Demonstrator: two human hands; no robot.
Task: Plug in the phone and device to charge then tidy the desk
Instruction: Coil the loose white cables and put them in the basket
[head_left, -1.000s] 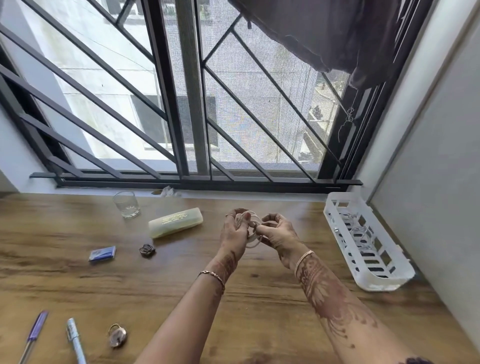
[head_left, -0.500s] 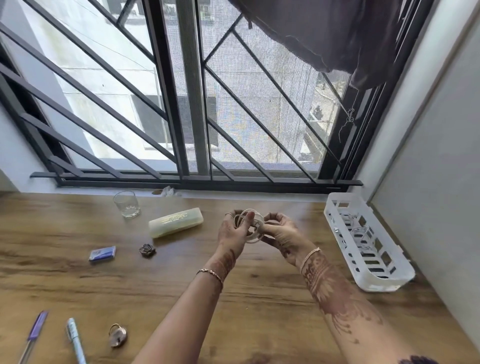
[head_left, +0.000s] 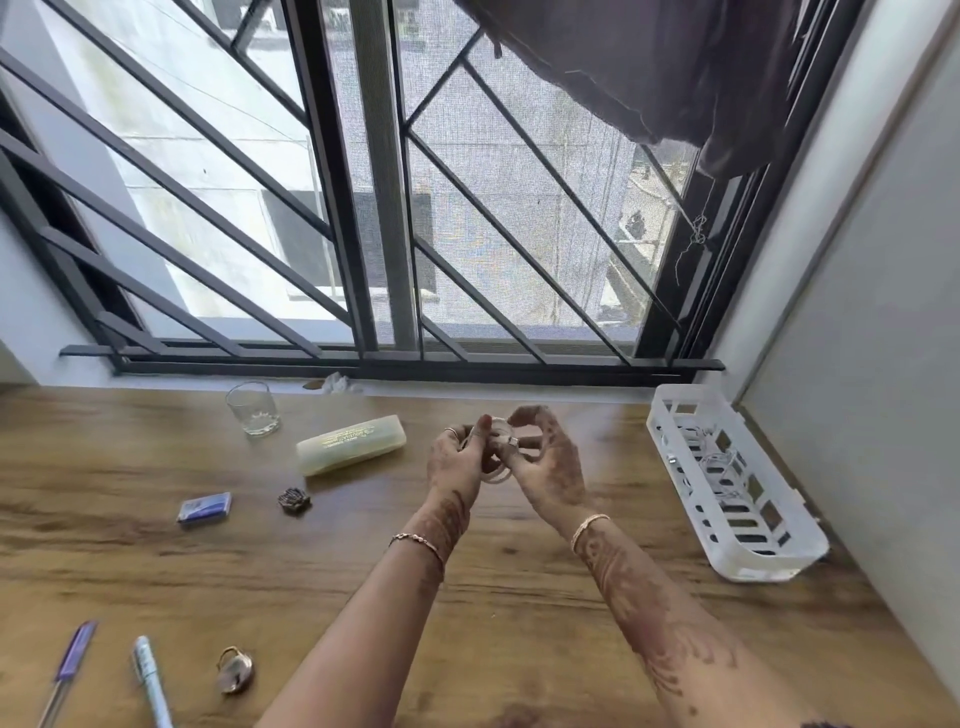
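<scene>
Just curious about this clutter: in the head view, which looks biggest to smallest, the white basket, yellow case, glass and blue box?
1. white basket
2. yellow case
3. glass
4. blue box
The last two look close; the glass stands farther off, so that order is unsure.

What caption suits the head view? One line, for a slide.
Left hand and right hand hold a coiled white cable over a wooden desk, white basket at right.

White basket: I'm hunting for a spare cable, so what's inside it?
Thin white wires lie loosely tangled inside the white basket. Its near wall hides part of the floor at that end.
</scene>
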